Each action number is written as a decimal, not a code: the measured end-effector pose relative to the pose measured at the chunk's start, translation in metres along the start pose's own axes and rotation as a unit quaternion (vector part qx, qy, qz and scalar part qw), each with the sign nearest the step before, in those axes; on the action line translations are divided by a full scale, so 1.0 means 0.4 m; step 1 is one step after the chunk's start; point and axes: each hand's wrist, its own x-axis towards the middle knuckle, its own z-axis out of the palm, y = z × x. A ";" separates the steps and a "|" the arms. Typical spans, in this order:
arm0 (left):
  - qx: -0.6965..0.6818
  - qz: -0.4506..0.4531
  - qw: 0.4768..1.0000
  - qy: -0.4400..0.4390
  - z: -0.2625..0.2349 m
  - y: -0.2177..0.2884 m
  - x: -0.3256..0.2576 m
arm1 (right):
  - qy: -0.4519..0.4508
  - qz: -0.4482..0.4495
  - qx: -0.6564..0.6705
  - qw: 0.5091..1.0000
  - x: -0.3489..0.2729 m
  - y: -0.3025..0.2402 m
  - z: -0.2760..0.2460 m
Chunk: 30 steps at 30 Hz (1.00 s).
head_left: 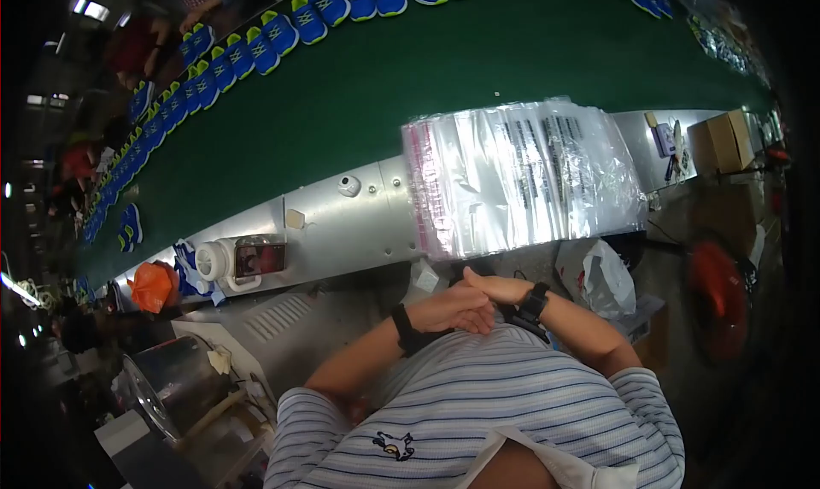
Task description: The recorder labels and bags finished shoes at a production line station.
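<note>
In the head view, the person is standing at the metal counter (342,220) edging a green conveyor belt (359,96), which is lying bare in the middle while blue sneakers (256,49) are lining its far edge. A stack of clear plastic bags (521,177) with pink zip strips is overhanging the counter's near edge. The left hand (457,311) and right hand (489,286) are resting clasped together, holding nothing, just below that stack. A brown cardboard box (724,140) is sitting at the right.

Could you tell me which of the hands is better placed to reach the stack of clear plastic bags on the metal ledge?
Probably the right hand: it lies over the left hand, clasped at the waist, nearer the stack of clear plastic bags. The margin is slim.
</note>
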 end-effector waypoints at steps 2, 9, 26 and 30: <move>0.005 0.020 1.000 -0.017 0.006 -0.004 0.010 | -0.145 0.102 -0.109 0.978 0.029 0.054 -0.037; -0.006 0.044 0.983 0.179 -0.073 -0.064 -0.092 | -0.111 0.122 -0.216 0.962 0.037 0.020 -0.010; 0.129 0.119 0.798 0.577 -0.311 -0.751 0.250 | -0.074 0.162 -0.585 0.791 0.320 0.498 -0.298; 0.215 0.016 0.775 0.595 -0.319 -0.850 0.399 | -0.037 0.183 -0.731 0.656 0.498 0.623 -0.329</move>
